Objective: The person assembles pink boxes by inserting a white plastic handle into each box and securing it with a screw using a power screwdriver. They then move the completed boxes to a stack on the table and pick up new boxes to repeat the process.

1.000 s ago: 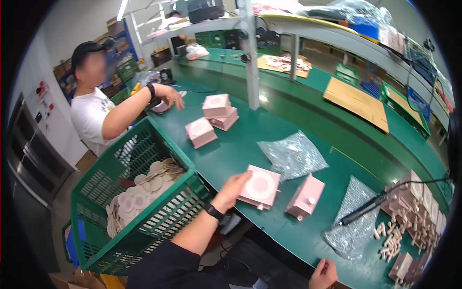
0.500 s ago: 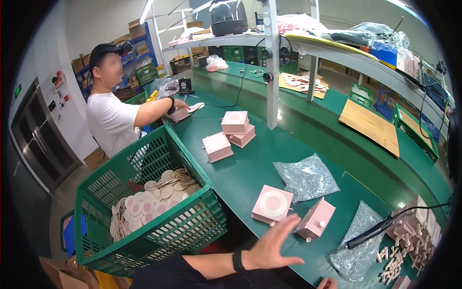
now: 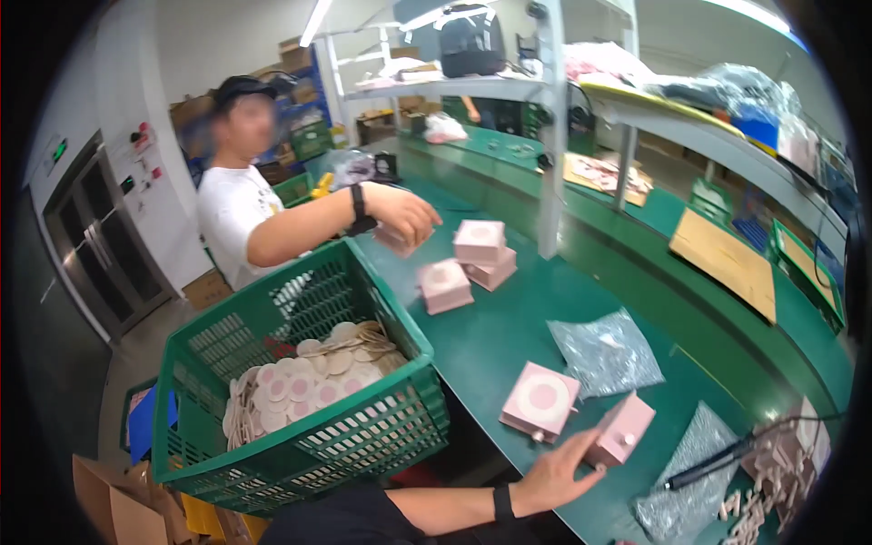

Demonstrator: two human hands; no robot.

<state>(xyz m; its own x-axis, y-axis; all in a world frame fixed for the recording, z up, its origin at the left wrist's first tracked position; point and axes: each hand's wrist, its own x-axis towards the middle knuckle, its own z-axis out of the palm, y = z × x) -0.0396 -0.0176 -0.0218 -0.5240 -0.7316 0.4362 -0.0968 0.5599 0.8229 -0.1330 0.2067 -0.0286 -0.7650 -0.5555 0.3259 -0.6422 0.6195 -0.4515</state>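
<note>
Green work surface [image 3: 509, 331] slants across the head view, with a grey shelf post [image 3: 551, 154] standing at its far side. Near the lower middle, the left hand [image 3: 556, 477] reaches to the left side of a pink box [image 3: 625, 429] that has a pale knob. Its fingers are spread, with the thumb apart from them by the box's near corner; whether they press on it, I cannot tell. Too little of the right hand [image 3: 623, 542] shows at the bottom edge to tell how its fingers are.

Just left of that box sits a pink box with a round disc on top [image 3: 540, 398]. Behind these 2 lies a clear plastic bag [image 3: 607, 352]. To the right, a black rod-shaped tool [image 3: 713, 468] crosses above a bubbly wrapper [image 3: 677, 504], near a pile of pale pegs [image 3: 758, 509].

Farther left, 2 pink boxes [image 3: 481, 238] are stacked, with 1 more [image 3: 445, 286] beside them. A co-worker [image 3: 238, 204] holds a blurred hand [image 3: 407, 213] over another box [image 3: 391, 242]. Round pale discs [image 3: 309, 377] fill part of a green crate [image 3: 420, 356].
</note>
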